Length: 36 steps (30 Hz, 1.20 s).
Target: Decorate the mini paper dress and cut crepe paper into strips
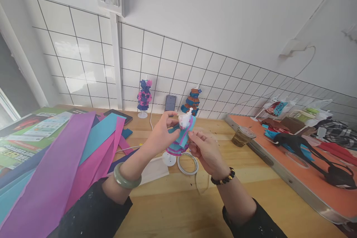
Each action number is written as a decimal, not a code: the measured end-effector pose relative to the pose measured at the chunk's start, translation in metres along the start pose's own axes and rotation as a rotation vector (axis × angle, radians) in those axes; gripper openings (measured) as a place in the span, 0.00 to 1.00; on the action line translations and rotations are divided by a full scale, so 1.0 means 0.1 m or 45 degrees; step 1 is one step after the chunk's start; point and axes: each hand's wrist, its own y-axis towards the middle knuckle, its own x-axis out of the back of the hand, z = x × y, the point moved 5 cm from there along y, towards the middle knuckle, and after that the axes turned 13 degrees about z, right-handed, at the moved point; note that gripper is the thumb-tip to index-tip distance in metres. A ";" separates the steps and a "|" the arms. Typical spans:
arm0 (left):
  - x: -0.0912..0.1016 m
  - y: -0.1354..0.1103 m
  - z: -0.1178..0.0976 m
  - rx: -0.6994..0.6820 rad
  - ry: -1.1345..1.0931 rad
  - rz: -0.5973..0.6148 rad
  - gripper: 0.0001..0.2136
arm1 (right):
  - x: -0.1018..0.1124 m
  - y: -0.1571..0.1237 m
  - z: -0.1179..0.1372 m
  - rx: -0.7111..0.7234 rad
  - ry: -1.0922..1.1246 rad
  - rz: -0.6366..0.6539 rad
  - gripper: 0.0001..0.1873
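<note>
A small white doll form (184,119) on a round white base (169,159) wears a layered teal and purple paper dress (178,143). My left hand (161,132) is closed, pinching the doll's upper body from the left. My right hand (205,148) is closed on a teal paper strip (186,133) against the dress. A jade bangle (126,178) rings my left wrist; a dark bead bracelet (223,179) rings my right.
Long purple, pink and teal paper sheets (69,163) lie at left over printed sheets. A tape ring (188,164) lies on the wooden table. Two dressed dolls (144,96) and a phone (170,103) stand against the tiled wall. A cup (240,136) and an orange tray (292,171) sit right.
</note>
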 end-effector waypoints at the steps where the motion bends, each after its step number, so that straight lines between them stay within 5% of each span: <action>1: 0.00 0.00 0.00 0.008 -0.004 0.004 0.20 | 0.00 0.01 -0.01 -0.007 -0.019 0.003 0.16; 36: 0.00 -0.01 0.02 0.033 -0.027 0.014 0.20 | -0.04 0.07 0.01 0.062 -0.314 -0.171 0.22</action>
